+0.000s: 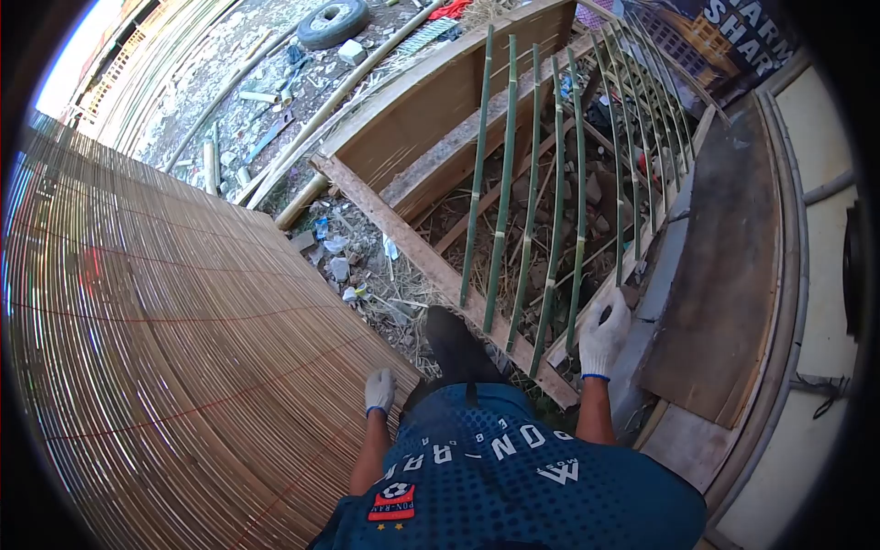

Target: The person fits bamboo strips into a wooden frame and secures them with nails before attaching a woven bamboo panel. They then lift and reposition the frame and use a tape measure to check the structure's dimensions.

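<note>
My right hand [605, 341], in a white knit glove with a blue cuff, is closed with its fingertips at the lower end of a green bamboo strip [620, 202]. Several more green strips, among them a long one [500, 197], lie spaced apart across a wooden frame [422, 234]. Their near ends rest over the frame's front board. My left hand [379, 392], gloved the same way, hangs low with its fingers extended and nothing seen in it. It overlaps the edge of a large slatted bamboo screen [211, 330] bound with red cord.
Rubble and straw [587, 197] cover the ground inside the frame. Beyond it lie a tyre [333, 23] and long poles [367, 69]. A brown board [720, 266] runs along the right, beside a pale wall [820, 137]. A printed banner [724, 46] stands at the back right.
</note>
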Demonstrator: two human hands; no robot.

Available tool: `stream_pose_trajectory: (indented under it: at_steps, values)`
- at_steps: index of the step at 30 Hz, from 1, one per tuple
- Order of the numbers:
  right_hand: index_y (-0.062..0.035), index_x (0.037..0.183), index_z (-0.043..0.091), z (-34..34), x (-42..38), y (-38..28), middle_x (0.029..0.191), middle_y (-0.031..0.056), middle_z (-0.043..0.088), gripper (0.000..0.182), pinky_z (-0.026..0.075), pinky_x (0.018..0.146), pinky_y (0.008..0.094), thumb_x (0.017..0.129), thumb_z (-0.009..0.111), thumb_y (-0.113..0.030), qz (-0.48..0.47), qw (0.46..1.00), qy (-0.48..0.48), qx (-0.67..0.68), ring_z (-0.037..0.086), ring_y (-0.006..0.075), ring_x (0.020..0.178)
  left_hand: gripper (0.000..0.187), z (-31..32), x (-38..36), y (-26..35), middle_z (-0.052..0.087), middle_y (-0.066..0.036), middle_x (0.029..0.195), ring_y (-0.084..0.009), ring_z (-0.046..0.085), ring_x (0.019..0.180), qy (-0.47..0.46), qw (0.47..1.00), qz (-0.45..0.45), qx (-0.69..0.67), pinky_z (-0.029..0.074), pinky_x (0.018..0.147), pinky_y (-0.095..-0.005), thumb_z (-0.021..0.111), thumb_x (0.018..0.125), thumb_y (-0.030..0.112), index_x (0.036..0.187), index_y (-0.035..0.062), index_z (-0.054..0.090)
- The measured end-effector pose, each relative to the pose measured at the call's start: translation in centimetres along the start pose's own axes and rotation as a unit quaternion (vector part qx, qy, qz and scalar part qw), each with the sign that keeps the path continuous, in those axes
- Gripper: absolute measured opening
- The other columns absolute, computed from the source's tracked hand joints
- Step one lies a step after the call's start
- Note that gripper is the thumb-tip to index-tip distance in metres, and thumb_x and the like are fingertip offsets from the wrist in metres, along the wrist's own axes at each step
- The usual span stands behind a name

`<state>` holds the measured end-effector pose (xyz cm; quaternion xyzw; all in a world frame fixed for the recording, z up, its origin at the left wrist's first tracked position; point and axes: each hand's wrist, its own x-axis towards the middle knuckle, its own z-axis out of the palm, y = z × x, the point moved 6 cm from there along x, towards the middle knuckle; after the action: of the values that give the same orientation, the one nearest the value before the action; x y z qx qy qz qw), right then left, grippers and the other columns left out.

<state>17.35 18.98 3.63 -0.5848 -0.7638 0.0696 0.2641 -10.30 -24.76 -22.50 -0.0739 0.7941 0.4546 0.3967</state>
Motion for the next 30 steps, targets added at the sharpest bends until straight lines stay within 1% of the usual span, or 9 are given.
stream_pose_trajectory:
  at_steps: [4, 7, 8, 11, 13, 19, 24, 27, 30]
  values:
    - [-0.0002, 0.138, 0.056, -2.0, 2.5, -9.3, 0.128, 0.0202, 0.064, 0.042, 0.049, 0.103, 0.0486, 0.099, 0.064, -0.012, -0.067, 0.991, 0.048, 0.109, 0.061, 0.0393, 0.118, 0.035, -3.0, 4.1, 0.7, 0.07, -0.006, 0.09, -0.0136, 0.065, 0.072, 0.072, 0.997, 0.041, -0.002, 0.05, 0.061, -0.0284, 0.055, 0.106, 0.033, 0.115, 0.0009, 0.067]
    - [0.0002, 0.135, 0.059, -0.3, 2.9, -15.2, 0.127, 0.0199, 0.064, 0.041, 0.048, 0.104, 0.0465, 0.095, 0.067, -0.009, -0.098, 0.969, 0.031, 0.224, 0.061, 0.039, 0.12, 0.037, -5.4, 7.1, 6.3, 0.07, -0.009, 0.087, -0.0171, 0.066, 0.076, 0.167, 0.981, 0.101, 0.006, 0.054, 0.072, -0.0327, 0.052, 0.106, 0.029, 0.11, -0.0042, 0.068]
    - [0.0004, 0.134, 0.059, 0.3, 2.9, -17.3, 0.127, 0.0203, 0.064, 0.042, 0.049, 0.104, 0.0463, 0.094, 0.068, -0.008, -0.092, 0.96, 0.019, 0.262, 0.062, 0.0387, 0.119, 0.039, -6.4, 9.2, 7.8, 0.071, -0.011, 0.091, -0.0182, 0.067, 0.079, 0.162, 0.981, 0.107, -0.007, 0.055, 0.075, -0.0335, 0.052, 0.107, 0.029, 0.118, -0.0046, 0.068]
    - [0.0021, 0.134, 0.059, 3.4, 2.5, -22.6, 0.125, 0.0225, 0.065, 0.043, 0.051, 0.102, 0.0464, 0.093, 0.07, -0.006, -0.078, 0.928, -0.029, 0.363, 0.064, 0.0385, 0.118, 0.04, -8.9, 14.3, 14.3, 0.071, -0.012, 0.094, -0.0188, 0.067, 0.081, 0.162, 0.977, 0.128, -0.05, 0.055, 0.076, -0.0343, 0.052, 0.108, 0.03, 0.12, -0.005, 0.067]
    - [0.0034, 0.134, 0.059, 6.2, 2.4, -25.6, 0.124, 0.0234, 0.066, 0.043, 0.054, 0.1, 0.0449, 0.093, 0.07, -0.005, -0.083, 0.905, -0.023, 0.416, 0.067, 0.038, 0.116, 0.039, -10.1, 17.5, 20.1, 0.071, -0.013, 0.097, -0.0186, 0.067, 0.086, 0.112, 0.984, 0.136, 0.015, 0.054, 0.079, -0.0337, 0.054, 0.108, 0.03, 0.121, -0.0058, 0.066]
    - [0.002, 0.138, 0.058, 15.4, 2.5, -32.6, 0.124, 0.0211, 0.067, 0.043, 0.055, 0.097, 0.0403, 0.097, 0.069, -0.007, 0.019, 0.878, -0.09, 0.47, 0.069, 0.0315, 0.113, 0.036, -14.5, 20.1, 30.4, 0.072, -0.013, 0.101, -0.0184, 0.068, 0.092, 0.038, 0.963, 0.201, 0.173, 0.053, 0.084, -0.0329, 0.058, 0.107, 0.026, 0.121, -0.0066, 0.066]
    - [0.0028, 0.141, 0.056, 18.9, 4.4, -37.8, 0.132, 0.0242, 0.062, 0.051, 0.055, 0.099, 0.0428, 0.094, 0.073, -0.009, -0.046, 0.891, -0.141, 0.428, 0.066, 0.0368, 0.118, 0.035, -13.3, 18.3, 38.3, 0.07, -0.018, 0.117, -0.0278, 0.067, 0.111, 0.172, 0.913, 0.331, 0.164, 0.051, 0.1, -0.0367, 0.057, 0.107, 0.022, 0.127, -0.0061, 0.065]
    - [0.003, 0.141, 0.055, 21.3, 6.0, -40.7, 0.133, 0.0249, 0.064, 0.053, 0.05, 0.108, 0.0462, 0.096, 0.073, -0.015, -0.097, 0.91, -0.143, 0.376, 0.062, 0.0412, 0.127, 0.036, -9.5, 16.5, 43.5, 0.069, -0.018, 0.118, -0.0272, 0.066, 0.11, 0.197, 0.876, 0.407, 0.164, 0.052, 0.097, -0.0382, 0.052, 0.11, 0.022, 0.132, -0.0041, 0.062]
    - [0.0034, 0.144, 0.053, 23.8, 7.2, -43.7, 0.137, 0.0261, 0.061, 0.056, 0.048, 0.11, 0.0475, 0.096, 0.073, -0.019, -0.125, 0.924, -0.137, 0.335, 0.059, 0.0428, 0.13, 0.036, -4.9, 14.7, 49.3, 0.064, -0.023, 0.131, -0.0346, 0.064, 0.121, 0.121, 0.846, 0.482, 0.192, 0.051, 0.103, -0.0415, 0.054, 0.105, 0.013, 0.138, -0.0006, 0.059]
